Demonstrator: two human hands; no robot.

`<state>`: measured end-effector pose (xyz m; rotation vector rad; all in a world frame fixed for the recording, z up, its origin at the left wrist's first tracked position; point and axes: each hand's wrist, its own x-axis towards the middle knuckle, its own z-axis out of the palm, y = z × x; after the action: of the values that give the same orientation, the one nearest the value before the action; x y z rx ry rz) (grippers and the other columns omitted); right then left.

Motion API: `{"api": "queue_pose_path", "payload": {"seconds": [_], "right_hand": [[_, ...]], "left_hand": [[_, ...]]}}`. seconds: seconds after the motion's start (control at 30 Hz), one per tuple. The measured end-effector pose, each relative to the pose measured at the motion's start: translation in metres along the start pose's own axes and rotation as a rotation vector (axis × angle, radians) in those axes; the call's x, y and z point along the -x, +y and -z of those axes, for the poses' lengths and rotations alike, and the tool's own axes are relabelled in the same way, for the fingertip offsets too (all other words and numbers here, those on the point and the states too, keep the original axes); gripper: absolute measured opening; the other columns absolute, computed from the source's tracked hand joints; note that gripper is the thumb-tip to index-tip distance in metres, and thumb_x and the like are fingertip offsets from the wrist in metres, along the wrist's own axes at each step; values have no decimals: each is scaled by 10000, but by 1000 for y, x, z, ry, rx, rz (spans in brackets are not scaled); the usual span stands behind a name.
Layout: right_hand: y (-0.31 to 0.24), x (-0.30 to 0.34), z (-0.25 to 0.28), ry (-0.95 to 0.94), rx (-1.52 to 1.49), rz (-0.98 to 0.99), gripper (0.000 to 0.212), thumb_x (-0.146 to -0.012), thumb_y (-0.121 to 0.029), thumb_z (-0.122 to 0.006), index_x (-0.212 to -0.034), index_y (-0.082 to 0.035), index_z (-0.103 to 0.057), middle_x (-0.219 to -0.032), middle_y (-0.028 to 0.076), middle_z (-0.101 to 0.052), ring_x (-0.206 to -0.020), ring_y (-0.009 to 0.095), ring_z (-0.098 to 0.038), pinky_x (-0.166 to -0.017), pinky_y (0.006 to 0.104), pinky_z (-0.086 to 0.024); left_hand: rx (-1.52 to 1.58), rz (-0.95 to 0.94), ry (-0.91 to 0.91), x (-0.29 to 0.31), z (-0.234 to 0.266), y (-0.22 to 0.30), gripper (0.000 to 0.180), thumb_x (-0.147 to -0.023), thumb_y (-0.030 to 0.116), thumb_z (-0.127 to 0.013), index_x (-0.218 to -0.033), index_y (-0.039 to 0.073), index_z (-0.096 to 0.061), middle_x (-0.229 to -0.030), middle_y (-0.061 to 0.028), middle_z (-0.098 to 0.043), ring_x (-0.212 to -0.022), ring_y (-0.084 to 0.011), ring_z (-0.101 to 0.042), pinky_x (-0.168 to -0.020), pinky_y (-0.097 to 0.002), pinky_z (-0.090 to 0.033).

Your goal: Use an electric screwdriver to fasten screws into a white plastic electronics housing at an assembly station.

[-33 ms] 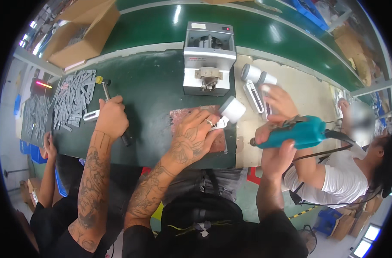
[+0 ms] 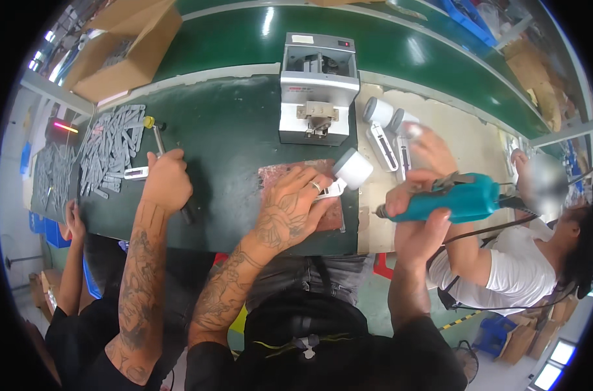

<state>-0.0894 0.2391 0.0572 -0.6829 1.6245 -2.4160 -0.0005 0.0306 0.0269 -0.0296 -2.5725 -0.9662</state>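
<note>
My left hand is closed around the handle of a white device with a round grey-and-white head, pressing it down on a reddish worn pad. Much of the handle is hidden under my fingers. In my right hand lies a teal electric screwdriver, held level with its tip pointing left, to the right of the pad. Two similar white devices lie beyond it, and a co-worker's blurred hand is beside them.
A grey-and-white bench machine stands at the back. To the left, another person's hand grips a hammer beside a heap of grey strips. A cardboard box sits far left. A black cable trails from the screwdriver.
The co-worker's hand at the right has shifted slightly up and away from the white devices. The left person's hand has moved a little left. My hands have barely moved.
</note>
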Motion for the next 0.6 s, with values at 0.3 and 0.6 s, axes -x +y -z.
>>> {"api": "queue_pose_path", "payload": {"seconds": [0.3, 0.6], "right_hand": [[33, -93, -88, -103, -30, 203, 704, -972, -580, -720, -1218, 68, -596, -762, 74, -588, -679, 174, -593, -635, 309, -485], [73, -118, -112, -145, 174, 218, 565, -1040, -523, -651, -1130, 33, -603, -742, 64, -588, -655, 182, -591, -621, 334, -502]], "left_hand": [[30, 37, -148, -5, 4, -32, 316, -977, 347, -686, -1164, 99, -742, -1145, -99, -638, -1125, -336, -596, -1044, -501, -459], [-58, -103, -6, 10, -3, -37, 446, -950, 415, -723, -1272, 107, -716, -1209, -58, -656, -1117, -286, -594, -985, -468, -479]]}}
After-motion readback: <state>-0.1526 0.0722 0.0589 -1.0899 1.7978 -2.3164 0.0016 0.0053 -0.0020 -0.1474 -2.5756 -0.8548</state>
